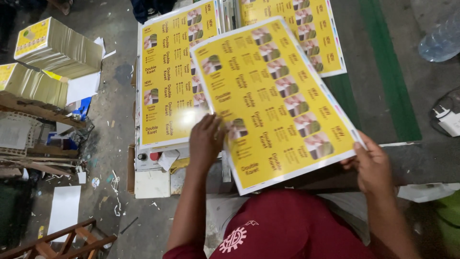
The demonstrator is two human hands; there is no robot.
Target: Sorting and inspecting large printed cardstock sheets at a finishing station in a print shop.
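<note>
A large glossy yellow printed sheet (275, 96) with rows of small product pictures is held tilted in front of me. My left hand (206, 141) lies flat on its lower left part, fingers spread over the print. My right hand (371, 165) grips the sheet's lower right corner between thumb and fingers. Under the sheet, a stack of the same yellow sheets (165, 81) lies to the left, and another such stack (318, 33) lies further back.
Piles of cut yellow-topped cards (57, 48) sit on the floor at the left, above wooden scraps (62, 240). A green stripe (390, 72) runs down the dark surface at the right. A clear plastic bottle (443, 41) and a white plug (450, 120) lie at the far right.
</note>
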